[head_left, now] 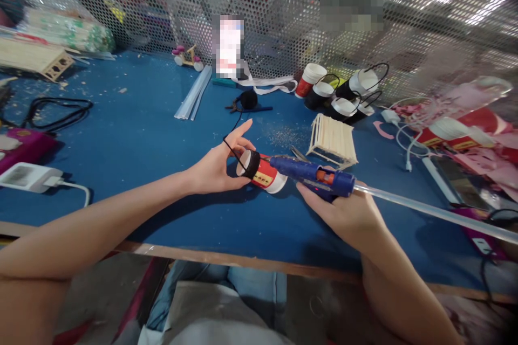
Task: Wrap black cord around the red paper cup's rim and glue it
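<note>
My left hand grips a small paper cup lying on its side on the blue table. The cup is red and white with a black band at its rim and a thin black cord looping over my fingers; my index finger sticks out. My right hand is wrapped round a blue hot-glue gun whose nozzle points at the cup's side. A long clear glue stick trails out of the gun's back to the right.
A small popsicle-stick structure stands just behind the gun. Several black and red cups with cord handles lie at the back. Spare glue sticks, a black cable, a white charger, and pink scraps surround the area; mesh fencing backs the table.
</note>
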### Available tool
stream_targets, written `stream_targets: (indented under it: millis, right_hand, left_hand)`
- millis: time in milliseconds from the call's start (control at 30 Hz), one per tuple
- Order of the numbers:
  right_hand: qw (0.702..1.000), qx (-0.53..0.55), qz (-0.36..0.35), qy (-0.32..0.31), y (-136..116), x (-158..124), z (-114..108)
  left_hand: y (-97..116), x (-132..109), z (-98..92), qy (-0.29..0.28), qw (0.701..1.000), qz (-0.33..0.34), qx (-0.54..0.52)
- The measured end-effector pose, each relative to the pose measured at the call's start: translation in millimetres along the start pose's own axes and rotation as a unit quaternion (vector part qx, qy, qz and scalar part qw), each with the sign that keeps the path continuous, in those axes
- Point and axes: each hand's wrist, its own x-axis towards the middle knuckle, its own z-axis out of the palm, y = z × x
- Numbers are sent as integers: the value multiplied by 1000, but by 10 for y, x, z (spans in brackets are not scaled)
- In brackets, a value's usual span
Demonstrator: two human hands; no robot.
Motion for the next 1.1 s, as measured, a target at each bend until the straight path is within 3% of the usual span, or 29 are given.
stream_targets:
  millis: [333,467,533,633,767,900,1100]
  right_hand:
    - [997,28,71,-19,102,35,70]
    - [974,111,189,-48,181,60,40]
    - [962,139,233,-24,277,91,1]
    - [962,145,221,62,495,190,-80]
    - [957,0,269,108,850,412,-196]
    - [929,-169,324,57,1132,613,-250]
    - [894,-242,376,-7,1267,676,-177]
  left_hand:
    - [24,0,21,-4,997,67,35]
    - [20,3,16,-2,998,55,38]
    - [14,1,14,1,999,31,33]
    - [17,-1,14,4,1000,-4,16]
    - [34,-4,21,5,999,-32,-16]
    - [57,-10,31,3,998,-54,-33]
    - [94,-14,42,1,995,-84,-45]
